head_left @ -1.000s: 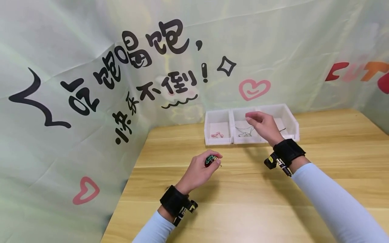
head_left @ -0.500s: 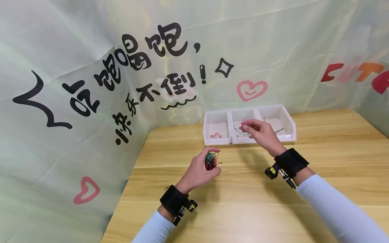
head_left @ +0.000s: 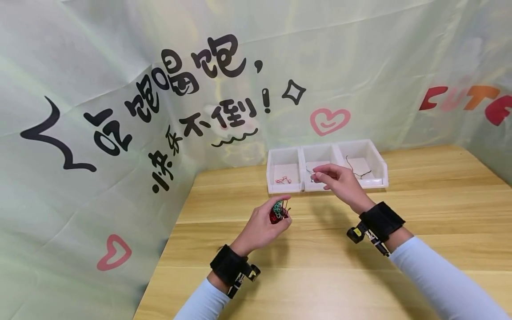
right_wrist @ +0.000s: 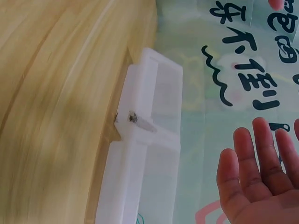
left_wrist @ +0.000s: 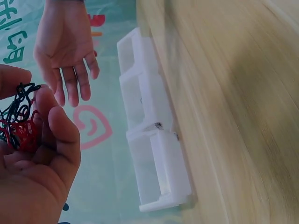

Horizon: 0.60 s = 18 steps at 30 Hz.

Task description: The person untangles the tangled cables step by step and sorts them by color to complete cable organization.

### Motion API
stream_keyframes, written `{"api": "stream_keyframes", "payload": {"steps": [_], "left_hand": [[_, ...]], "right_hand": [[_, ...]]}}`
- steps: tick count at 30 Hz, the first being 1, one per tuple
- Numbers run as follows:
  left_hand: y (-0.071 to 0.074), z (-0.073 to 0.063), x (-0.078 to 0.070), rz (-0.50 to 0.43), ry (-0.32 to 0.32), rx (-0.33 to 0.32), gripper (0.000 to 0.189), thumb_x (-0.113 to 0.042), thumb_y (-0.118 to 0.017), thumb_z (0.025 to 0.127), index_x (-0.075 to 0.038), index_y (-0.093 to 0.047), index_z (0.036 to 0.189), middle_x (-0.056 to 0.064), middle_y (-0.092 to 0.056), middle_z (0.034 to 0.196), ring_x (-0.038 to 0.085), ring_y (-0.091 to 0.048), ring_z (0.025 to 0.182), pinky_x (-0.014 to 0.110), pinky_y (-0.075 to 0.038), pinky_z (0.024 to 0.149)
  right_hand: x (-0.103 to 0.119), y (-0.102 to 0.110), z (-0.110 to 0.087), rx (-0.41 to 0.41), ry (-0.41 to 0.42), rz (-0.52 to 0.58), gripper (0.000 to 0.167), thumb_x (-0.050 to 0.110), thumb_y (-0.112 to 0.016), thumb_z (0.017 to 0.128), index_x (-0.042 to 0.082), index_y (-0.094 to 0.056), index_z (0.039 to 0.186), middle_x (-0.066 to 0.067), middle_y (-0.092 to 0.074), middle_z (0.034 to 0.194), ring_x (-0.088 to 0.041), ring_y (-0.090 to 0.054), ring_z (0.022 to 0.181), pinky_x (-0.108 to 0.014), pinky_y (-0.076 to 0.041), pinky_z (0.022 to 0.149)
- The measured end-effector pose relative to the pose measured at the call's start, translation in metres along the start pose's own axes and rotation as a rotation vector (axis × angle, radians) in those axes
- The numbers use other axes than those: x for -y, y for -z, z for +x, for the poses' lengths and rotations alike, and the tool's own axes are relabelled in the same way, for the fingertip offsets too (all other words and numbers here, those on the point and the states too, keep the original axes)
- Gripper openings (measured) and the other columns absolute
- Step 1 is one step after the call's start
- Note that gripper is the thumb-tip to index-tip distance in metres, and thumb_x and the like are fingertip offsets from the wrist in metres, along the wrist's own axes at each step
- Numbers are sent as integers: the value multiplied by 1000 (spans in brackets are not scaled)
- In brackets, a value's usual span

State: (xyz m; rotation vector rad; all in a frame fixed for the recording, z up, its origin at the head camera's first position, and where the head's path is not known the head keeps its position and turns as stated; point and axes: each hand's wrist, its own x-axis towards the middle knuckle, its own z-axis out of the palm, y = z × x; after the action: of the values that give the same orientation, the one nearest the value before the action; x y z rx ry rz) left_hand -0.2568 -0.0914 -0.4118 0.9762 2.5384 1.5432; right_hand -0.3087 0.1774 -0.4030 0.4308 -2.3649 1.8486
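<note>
trouble would most likely come from snags: the red, green and dark cords (left_wrist: 22, 128) are matted together, so tugging one loose end could drag others out or tighten the knot. a slackened left hand (head_left: 260, 226) might also spill them onto the table (head_left: 320, 275) beneath. they sit in the hollow of that hand, its fingers curled round them, with stray ends poking past the fingertips. up and to their right, apart from them, the right hand (head_left: 344, 184) has its fingers loosely extended, nothing visibly held. beyond both hands stand white bins (head_left: 285, 188).
</note>
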Motion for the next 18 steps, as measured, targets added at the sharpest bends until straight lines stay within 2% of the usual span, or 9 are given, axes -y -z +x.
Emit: {"api": "stream_keyframes", "payload": {"steps": [6, 10, 15, 18], "left_hand": [[0, 1, -2, -41, 12, -51, 45, -22, -72, 96, -19, -55, 138, -2, -67, 95, 13, -62, 75, 26, -51, 63], [-1, 3, -3, -91, 29, -63, 40, -25, -71, 97, -19, -56, 134, -2, -70, 92, 16, -65, 73, 26, -50, 60], [-3, 6, -4, -216, 22, -80, 25, -20, -65, 101, -9, -58, 122, 6, -72, 89, 32, -69, 77, 36, -58, 65], [-4, 7, -5, -274, 11, -111, 20, -21, -64, 101, -4, -58, 111, 10, -71, 85, 34, -69, 74, 41, -59, 65]], "right_hand": [[3, -6, -6, 15, 16, -20, 34, 27, -57, 105, 1, -63, 127, -21, -69, 114, -28, -66, 105, -27, -54, 78], [7, -11, -12, 47, 11, -14, 32, 25, -57, 106, 2, -62, 128, -18, -70, 112, -29, -67, 104, -30, -54, 80], [10, -19, -19, 99, 35, 3, 27, 18, -57, 105, 0, -63, 125, -14, -71, 108, -24, -68, 97, -31, -55, 78], [11, -25, -23, 137, 56, 6, 25, 16, -59, 104, 0, -65, 122, -13, -72, 105, -24, -69, 94, -31, -55, 76]]}}
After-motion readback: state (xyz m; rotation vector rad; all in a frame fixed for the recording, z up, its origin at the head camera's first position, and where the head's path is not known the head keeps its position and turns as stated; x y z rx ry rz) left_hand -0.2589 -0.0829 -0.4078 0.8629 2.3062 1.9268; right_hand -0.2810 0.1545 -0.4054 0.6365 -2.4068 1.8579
